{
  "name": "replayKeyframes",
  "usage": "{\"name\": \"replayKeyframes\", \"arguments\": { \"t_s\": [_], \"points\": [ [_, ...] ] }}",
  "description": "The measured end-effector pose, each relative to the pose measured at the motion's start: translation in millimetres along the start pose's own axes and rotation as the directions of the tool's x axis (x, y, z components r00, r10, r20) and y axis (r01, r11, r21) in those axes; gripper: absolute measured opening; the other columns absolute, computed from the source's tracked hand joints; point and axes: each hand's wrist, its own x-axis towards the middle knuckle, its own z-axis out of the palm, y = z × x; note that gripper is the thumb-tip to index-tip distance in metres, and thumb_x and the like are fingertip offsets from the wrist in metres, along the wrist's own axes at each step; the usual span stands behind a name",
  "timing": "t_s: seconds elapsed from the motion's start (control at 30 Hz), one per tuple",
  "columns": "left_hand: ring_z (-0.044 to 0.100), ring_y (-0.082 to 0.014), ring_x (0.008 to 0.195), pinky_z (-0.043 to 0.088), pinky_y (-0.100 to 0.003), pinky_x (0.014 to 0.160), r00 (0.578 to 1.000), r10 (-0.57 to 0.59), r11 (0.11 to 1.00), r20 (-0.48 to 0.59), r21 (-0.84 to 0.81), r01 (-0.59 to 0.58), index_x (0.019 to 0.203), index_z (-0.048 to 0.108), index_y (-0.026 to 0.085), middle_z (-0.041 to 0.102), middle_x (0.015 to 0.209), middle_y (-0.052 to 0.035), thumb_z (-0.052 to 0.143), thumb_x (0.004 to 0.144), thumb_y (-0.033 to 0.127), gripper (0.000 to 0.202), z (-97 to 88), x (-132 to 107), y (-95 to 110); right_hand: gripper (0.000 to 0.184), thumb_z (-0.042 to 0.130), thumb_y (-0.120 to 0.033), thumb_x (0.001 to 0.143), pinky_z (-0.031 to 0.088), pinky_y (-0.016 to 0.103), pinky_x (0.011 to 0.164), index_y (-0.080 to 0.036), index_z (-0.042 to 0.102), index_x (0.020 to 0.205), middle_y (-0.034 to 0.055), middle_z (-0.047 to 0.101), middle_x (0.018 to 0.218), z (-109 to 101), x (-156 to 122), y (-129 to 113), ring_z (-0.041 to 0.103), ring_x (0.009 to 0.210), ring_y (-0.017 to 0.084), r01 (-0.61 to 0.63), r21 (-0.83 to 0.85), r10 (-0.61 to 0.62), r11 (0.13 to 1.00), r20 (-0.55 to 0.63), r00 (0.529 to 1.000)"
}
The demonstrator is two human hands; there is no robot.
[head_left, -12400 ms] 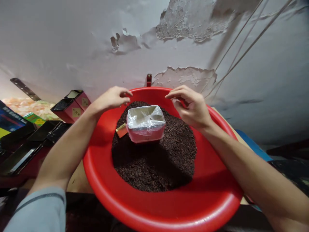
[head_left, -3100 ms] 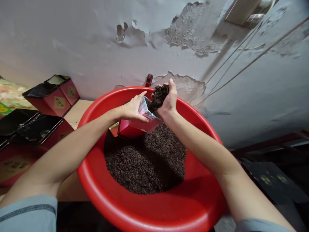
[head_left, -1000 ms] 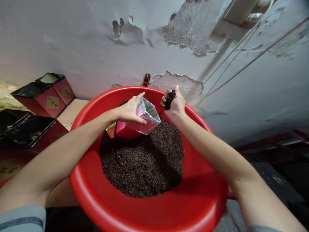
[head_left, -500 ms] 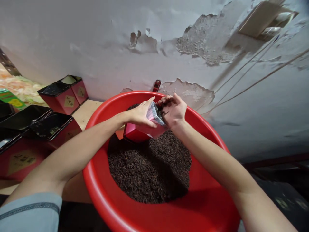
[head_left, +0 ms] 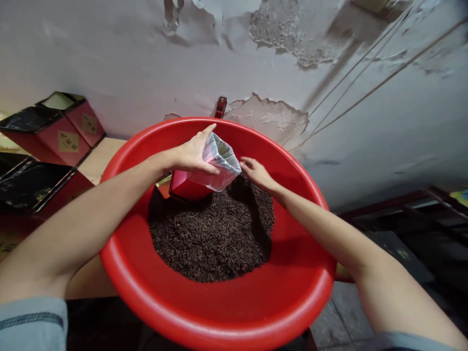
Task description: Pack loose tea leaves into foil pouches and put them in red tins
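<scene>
2 hands [head_left: 193, 152], 1 basin [head_left: 219, 317], 1 bag-lined box [head_left: 193, 185], at least 4 other boxes [head_left: 77, 152].

Room for a hand lies over the near part of the dark leaves [head_left: 212, 248] in the red basin [head_left: 219, 309], while on the far side the tilted tin [head_left: 187, 186], the left hand [head_left: 195, 154] around it and the right hand [head_left: 258, 174] near its mouth block passage

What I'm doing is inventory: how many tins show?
5 at least: a tilted tin in the red basin; by the wall at left, a far tin and a labelled tin; nearer, a fourth tin and a cut-off tin. More may be hidden.
</scene>
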Motion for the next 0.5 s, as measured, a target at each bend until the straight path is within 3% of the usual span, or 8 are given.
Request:
{"name": "replayKeyframes", "arguments": {
  "t_s": [0.07,0.17,0.33,0.5],
  "points": [
    [0.018,-0.0463,0.157,0.014,-0.062,0.126,1.0,0.005,1.0,0.006,0.009,-0.005,0.166,0.012,0.027,0.022,0.17,-0.0202,0.09,0.052,0.04,0.139,-1.4,-0.9,1.9,0.058,0.042,-0.047,0.104,0.039,0.047,0.117,-0.014,0.051,0.15,0.0197,0.052,0.153,17.0,-12.2,19.3,0.049,0.142,0.031,-0.062,-0.265,0.102,0.962,0.142,0.984],
    [0.018,-0.046,0.157,0.013,-0.062,0.127,1.0,-0.011,0.999,0.009,0.046,0.01,0.166,0.01,0.025,0.02,0.17,-0.0205,0.09,0.054,0.041,0.139,-4.5,-3.6,8.0,0.058,0.038,-0.052,0.105,0.045,0.053,0.11,-0.017,0.051,0.149,0.0202,0.052,0.151,37.1,-27.6,22.4,0.049,0.14,0.038,-0.063,-0.511,0.176,0.857,0.175,0.969],
    [0.018,-0.0463,0.156,0.015,-0.063,0.126,0.996,-0.087,0.99,0.017,0.109,0.085,0.166,0.005,0.019,0.017,0.17,-0.0239,0.089,0.056,0.046,0.142,-6.6,-7.2,21.4,0.047,0.038,-0.049,0.105,0.054,0.044,0.094,-0.017,0.062,0.129,0.0188,0.066,0.13,37.3,-29.7,7.6,0.067,0.115,0.034,0.066,-0.568,0.087,0.82,0.239,0.967],
    [0.019,-0.0452,0.157,0.016,-0.061,0.127,0.995,-0.099,0.989,0.015,0.116,0.097,0.166,0.006,0.02,0.016,0.171,-0.0238,0.09,0.056,0.047,0.141,-5.8,-7.3,22.1,0.041,0.041,-0.048,0.105,0.054,0.04,0.09,-0.021,0.067,0.12,0.0147,0.072,0.125,27.6,-23.7,7.3,0.07,0.11,0.029,0.09,-0.548,0.043,0.831,0.226,0.973]
  ]
}}
